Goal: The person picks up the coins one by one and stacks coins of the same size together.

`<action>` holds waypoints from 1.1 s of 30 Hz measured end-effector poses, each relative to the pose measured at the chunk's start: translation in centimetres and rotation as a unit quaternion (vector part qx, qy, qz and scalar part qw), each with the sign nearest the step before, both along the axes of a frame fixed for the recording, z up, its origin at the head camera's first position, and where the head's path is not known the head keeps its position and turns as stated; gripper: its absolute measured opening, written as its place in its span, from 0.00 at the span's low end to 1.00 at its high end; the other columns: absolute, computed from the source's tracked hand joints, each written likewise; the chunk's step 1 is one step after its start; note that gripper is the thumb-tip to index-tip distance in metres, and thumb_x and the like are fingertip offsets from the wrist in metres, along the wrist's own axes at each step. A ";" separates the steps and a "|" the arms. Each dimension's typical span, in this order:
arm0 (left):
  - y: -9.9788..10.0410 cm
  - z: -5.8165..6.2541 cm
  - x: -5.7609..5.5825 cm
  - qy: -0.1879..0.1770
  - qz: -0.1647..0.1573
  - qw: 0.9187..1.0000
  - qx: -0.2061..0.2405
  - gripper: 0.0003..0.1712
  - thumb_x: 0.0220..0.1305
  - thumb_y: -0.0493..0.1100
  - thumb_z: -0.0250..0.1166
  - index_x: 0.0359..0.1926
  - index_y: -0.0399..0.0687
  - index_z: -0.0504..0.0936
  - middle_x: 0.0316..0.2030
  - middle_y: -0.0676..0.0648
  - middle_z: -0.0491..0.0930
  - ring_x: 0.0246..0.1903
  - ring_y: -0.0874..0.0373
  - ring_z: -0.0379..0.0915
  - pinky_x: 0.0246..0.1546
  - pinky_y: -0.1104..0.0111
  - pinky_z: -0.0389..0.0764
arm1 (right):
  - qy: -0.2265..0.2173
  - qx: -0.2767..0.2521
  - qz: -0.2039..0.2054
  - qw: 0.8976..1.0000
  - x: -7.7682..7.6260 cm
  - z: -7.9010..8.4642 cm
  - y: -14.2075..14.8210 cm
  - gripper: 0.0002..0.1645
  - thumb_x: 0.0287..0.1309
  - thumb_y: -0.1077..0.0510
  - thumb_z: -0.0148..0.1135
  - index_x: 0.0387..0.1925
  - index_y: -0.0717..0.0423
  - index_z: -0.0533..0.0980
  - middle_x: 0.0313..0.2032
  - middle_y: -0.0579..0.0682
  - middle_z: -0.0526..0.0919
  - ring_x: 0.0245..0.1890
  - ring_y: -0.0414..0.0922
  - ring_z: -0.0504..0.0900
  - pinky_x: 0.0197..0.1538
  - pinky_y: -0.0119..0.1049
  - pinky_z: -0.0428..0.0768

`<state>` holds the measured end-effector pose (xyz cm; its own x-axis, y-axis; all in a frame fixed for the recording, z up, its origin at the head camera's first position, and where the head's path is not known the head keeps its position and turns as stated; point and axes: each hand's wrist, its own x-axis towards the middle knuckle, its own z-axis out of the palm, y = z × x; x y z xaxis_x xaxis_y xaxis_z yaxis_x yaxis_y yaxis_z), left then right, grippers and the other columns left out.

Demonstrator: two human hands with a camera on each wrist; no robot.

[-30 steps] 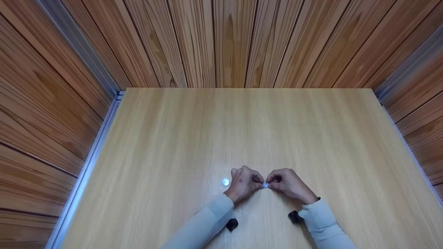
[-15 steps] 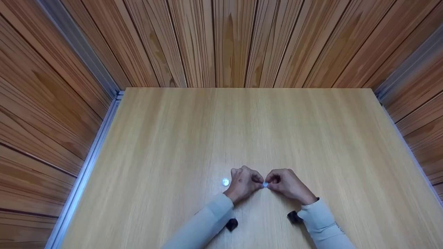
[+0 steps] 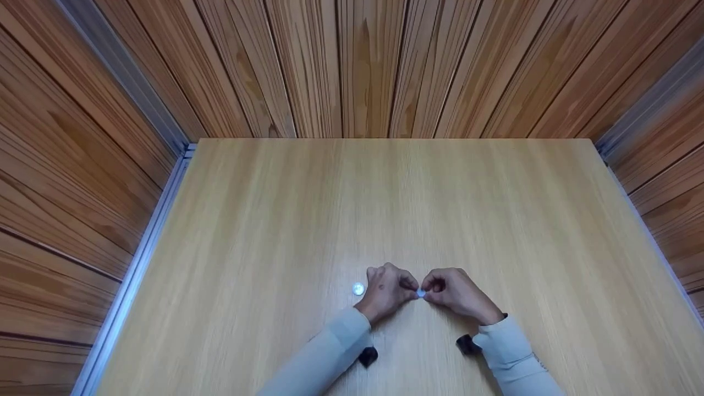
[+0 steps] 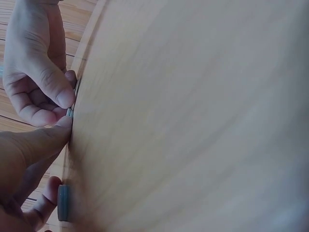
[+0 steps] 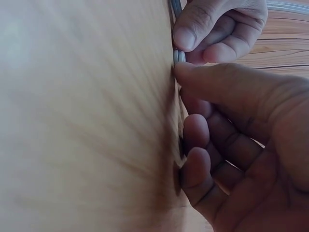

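In the head view, my left hand (image 3: 385,290) and my right hand (image 3: 459,292) meet low over the table, fingertips nearly touching. Between them they pinch a small light-blue disc (image 3: 421,293), which shows edge-on as a thin pale piece (image 4: 70,112) in the left wrist view. The right wrist view has this disc (image 5: 179,56) between both thumbs, its far side covered by fingers. A second round disc (image 3: 358,289), shiny and pale, lies just left of my left hand. Seen from the left wrist, that disc (image 4: 63,203) has a thick blue-green edge near my curled fingers.
A light wooden table (image 3: 308,220) spans the view, with plank walls (image 3: 363,66) behind and at both sides. A metal rail (image 3: 137,275) runs along its left edge. A black block (image 3: 368,357) shows by the left cuff, another black block (image 3: 468,345) by the right.
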<state>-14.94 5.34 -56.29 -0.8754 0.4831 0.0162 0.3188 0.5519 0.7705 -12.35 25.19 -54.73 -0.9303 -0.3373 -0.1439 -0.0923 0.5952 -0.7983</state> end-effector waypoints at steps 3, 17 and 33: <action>0.0 0.0 0.0 -0.002 -0.001 1.000 0.000 0.05 0.52 0.42 0.78 0.30 0.56 0.90 0.27 0.65 0.86 0.38 0.73 0.75 0.43 0.62 0.56 | -0.002 0.001 -0.002 1.000 0.0 0.1 0.0 0.07 0.54 0.68 0.71 0.32 0.55 0.82 0.26 0.43 0.78 0.27 0.40 0.74 0.32 0.30 0.71; 0.1 0.2 0.1 -0.001 -0.006 1.000 0.006 0.04 0.53 0.42 0.78 0.30 0.56 0.90 0.27 0.64 0.86 0.36 0.73 0.75 0.43 0.62 0.56 | -0.006 -0.003 -0.003 1.000 0.1 0.1 0.0 0.06 0.54 0.68 0.71 0.31 0.56 0.82 0.26 0.43 0.79 0.27 0.40 0.75 0.32 0.30 0.72; -0.2 0.3 0.0 -0.020 -0.003 1.000 0.015 0.05 0.52 0.41 0.78 0.32 0.54 0.90 0.27 0.63 0.86 0.33 0.76 0.77 0.43 0.63 0.56 | -0.006 0.000 0.000 1.000 -0.1 0.0 0.0 0.06 0.54 0.67 0.72 0.31 0.56 0.82 0.27 0.43 0.80 0.28 0.40 0.75 0.33 0.31 0.72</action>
